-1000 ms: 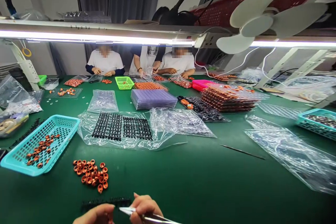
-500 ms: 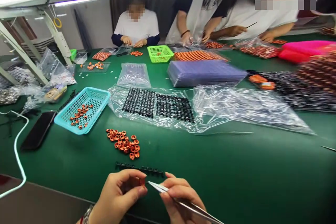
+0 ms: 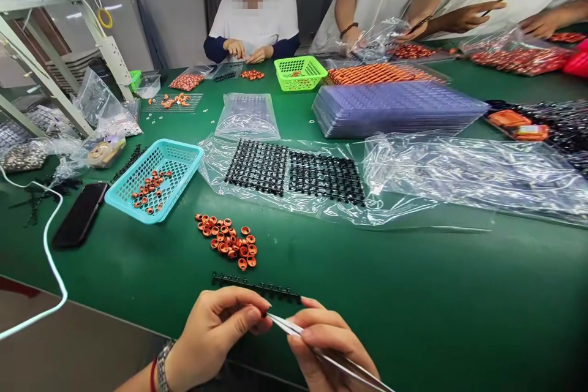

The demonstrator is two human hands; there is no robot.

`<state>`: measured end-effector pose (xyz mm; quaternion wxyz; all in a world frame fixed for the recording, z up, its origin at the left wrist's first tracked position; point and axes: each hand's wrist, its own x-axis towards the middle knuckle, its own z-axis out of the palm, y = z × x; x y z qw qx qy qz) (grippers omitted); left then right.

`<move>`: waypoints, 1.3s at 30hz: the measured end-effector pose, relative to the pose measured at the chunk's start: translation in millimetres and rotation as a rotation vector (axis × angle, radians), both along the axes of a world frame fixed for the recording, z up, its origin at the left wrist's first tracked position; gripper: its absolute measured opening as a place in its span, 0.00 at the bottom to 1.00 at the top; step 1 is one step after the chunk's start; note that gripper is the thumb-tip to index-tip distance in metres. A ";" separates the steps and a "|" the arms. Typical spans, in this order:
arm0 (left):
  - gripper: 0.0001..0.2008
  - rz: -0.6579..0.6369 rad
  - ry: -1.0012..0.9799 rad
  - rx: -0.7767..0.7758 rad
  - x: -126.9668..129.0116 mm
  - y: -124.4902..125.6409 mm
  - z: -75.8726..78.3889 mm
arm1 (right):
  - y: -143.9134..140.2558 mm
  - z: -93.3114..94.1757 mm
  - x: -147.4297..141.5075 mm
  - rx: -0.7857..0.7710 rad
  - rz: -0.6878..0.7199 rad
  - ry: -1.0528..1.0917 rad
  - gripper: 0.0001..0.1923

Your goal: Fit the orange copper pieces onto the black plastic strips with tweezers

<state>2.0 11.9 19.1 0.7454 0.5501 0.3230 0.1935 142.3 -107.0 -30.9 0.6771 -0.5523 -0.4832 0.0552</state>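
Steel tweezers [image 3: 316, 346] are pinched in your right hand [image 3: 328, 349], and their tip meets the closed fingertips of your left hand [image 3: 220, 334]; what those fingertips pinch is too small to tell. Just beyond both hands a black strip [image 3: 257, 286] lies on the green bench [image 3: 436, 294], and its pegs look bare. Behind the strip sits a pile of orange rings [image 3: 227, 242], with more in the teal basket [image 3: 154, 180] to its left. I judge most work remains: many rings are loose, and black grids [image 3: 294, 173] wait further back.
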 end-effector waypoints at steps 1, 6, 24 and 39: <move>0.21 0.006 -0.017 -0.008 0.3 -0.4 -0.6 | -0.1 1.4 -0.3 0.000 0.006 -0.003 0.08; 0.15 0.013 -0.087 -0.077 -0.4 -1.7 -5.4 | 3.2 10.8 -2.2 -0.010 0.021 0.006 0.04; 0.15 -0.100 -0.076 0.009 -3.0 -0.3 -3.7 | 3.3 15.0 -3.1 -0.017 0.021 -0.019 0.05; 0.12 -0.062 -0.023 0.028 -2.7 0.5 0.4 | 1.5 16.6 1.0 -0.014 0.050 0.064 0.06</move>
